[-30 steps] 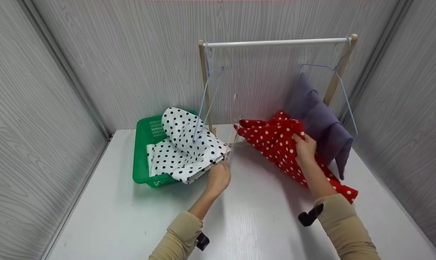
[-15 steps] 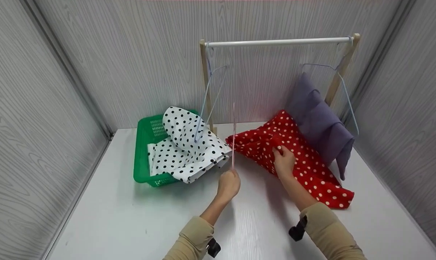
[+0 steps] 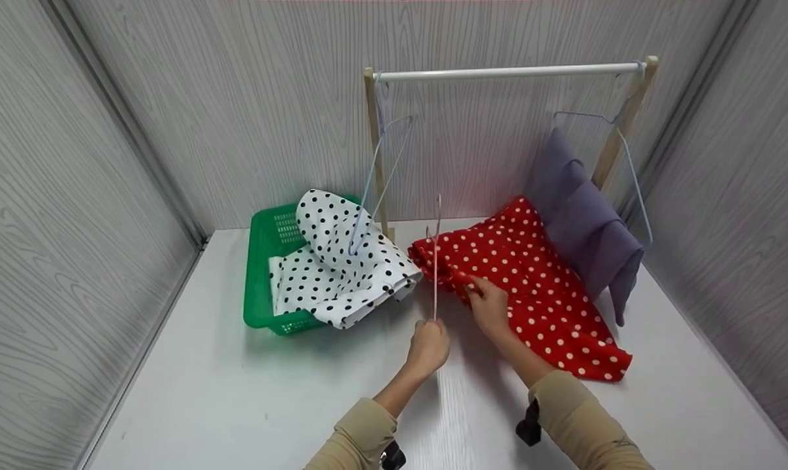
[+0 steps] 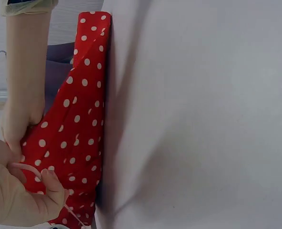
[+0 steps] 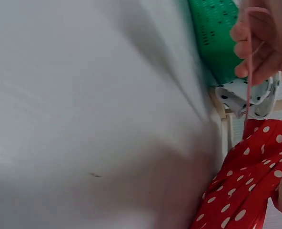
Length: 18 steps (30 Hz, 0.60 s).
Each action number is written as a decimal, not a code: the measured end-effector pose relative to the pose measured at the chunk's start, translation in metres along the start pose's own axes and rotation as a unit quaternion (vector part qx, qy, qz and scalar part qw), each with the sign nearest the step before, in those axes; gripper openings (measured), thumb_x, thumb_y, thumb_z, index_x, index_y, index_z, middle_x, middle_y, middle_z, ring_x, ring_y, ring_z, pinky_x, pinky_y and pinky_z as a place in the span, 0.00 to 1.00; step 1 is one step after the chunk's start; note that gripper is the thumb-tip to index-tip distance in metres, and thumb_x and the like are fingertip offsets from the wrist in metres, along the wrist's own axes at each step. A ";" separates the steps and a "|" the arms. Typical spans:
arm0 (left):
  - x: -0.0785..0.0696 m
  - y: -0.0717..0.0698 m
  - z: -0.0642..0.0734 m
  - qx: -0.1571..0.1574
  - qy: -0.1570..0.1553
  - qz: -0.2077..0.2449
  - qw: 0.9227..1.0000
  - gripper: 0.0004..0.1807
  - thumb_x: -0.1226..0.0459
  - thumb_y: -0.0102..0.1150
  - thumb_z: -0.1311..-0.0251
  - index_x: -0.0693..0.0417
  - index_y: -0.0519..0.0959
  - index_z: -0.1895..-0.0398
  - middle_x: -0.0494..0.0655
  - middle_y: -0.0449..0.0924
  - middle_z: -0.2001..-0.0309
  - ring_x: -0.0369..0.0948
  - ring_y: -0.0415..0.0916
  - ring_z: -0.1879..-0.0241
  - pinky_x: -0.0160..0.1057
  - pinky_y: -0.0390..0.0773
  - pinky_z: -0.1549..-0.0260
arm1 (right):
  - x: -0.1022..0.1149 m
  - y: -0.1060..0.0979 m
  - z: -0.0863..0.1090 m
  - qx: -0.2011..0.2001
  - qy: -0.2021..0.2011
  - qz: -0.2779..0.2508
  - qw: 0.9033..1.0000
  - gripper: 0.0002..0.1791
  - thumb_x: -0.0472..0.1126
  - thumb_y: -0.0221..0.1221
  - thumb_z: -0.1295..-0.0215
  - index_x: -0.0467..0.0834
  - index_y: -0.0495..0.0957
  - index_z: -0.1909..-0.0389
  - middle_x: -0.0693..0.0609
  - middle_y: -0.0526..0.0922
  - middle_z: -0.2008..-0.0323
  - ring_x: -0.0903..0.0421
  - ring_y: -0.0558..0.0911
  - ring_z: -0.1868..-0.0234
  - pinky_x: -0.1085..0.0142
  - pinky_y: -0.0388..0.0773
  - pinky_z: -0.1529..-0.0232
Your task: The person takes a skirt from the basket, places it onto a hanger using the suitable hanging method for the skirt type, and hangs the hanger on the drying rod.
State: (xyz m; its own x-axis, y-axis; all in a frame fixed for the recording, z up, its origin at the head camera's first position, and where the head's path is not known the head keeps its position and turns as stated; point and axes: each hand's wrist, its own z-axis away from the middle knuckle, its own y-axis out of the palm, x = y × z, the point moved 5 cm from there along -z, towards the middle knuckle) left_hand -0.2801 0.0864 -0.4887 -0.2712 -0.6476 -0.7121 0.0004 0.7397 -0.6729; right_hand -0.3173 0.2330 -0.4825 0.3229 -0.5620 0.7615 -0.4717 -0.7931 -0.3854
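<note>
My left hand (image 3: pixel 428 346) grips the end of a thin pink clothes hanger (image 3: pixel 435 277), which points away from me and is seen nearly edge-on in the head view. In the right wrist view, the hanger (image 5: pixel 249 57) runs down from the left hand's curled fingers (image 5: pixel 243 49) to the red cloth. To its right, my right hand (image 3: pixel 489 310) pinches a red cloth with white dots (image 3: pixel 531 277) near its left part. This cloth spreads from the hanger toward the lower right, and its left end is bunched behind the hanger.
A green basket (image 3: pixel 258 287) at left holds a white cloth with black dots (image 3: pixel 328 248), which hangs over its side. Behind stands a rack with a white bar (image 3: pixel 498 73). A bluish hanger (image 3: pixel 371 176) hangs at its left end; a purple cloth (image 3: pixel 586 222) hangs at right.
The left hand has brought the pink hanger rightward and toward me, away from the white cloth. My right hand has moved left along the red cloth, which now lies more spread out.
</note>
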 end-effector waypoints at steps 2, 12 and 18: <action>0.001 0.000 -0.001 0.005 -0.005 0.001 1.000 0.18 0.68 0.39 0.36 0.71 0.76 0.77 0.60 0.72 0.75 0.55 0.72 0.71 0.49 0.74 0.71 | -0.001 0.010 0.007 0.049 -0.048 0.040 0.997 0.10 0.28 0.59 0.42 0.33 0.81 0.59 0.41 0.83 0.63 0.47 0.81 0.62 0.55 0.76 0.59; -0.001 0.006 0.001 0.072 -0.013 -0.007 0.997 0.11 0.71 0.47 0.45 0.74 0.76 0.69 0.60 0.71 0.68 0.51 0.69 0.68 0.46 0.74 0.72 | 0.001 0.030 0.023 0.110 -0.251 0.260 0.926 0.08 0.32 0.66 0.50 0.39 0.84 0.66 0.46 0.79 0.77 0.50 0.77 0.74 0.59 0.76 0.74; -0.007 0.008 0.001 0.079 0.064 -0.095 0.990 0.08 0.72 0.49 0.48 0.72 0.76 0.74 0.61 0.74 0.69 0.52 0.69 0.67 0.45 0.73 0.69 | -0.004 0.036 0.021 0.231 -0.216 0.195 0.928 0.10 0.31 0.63 0.47 0.37 0.82 0.62 0.46 0.81 0.70 0.50 0.79 0.67 0.58 0.76 0.65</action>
State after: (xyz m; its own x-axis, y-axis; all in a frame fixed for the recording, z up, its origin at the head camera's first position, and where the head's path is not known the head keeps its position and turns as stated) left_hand -0.2775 0.0964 -0.4894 -0.4015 -0.7357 -0.5455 0.0862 0.5626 -0.8222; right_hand -0.3187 0.2016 -0.5105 0.5476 -0.7903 0.2748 -0.2516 -0.4688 -0.8467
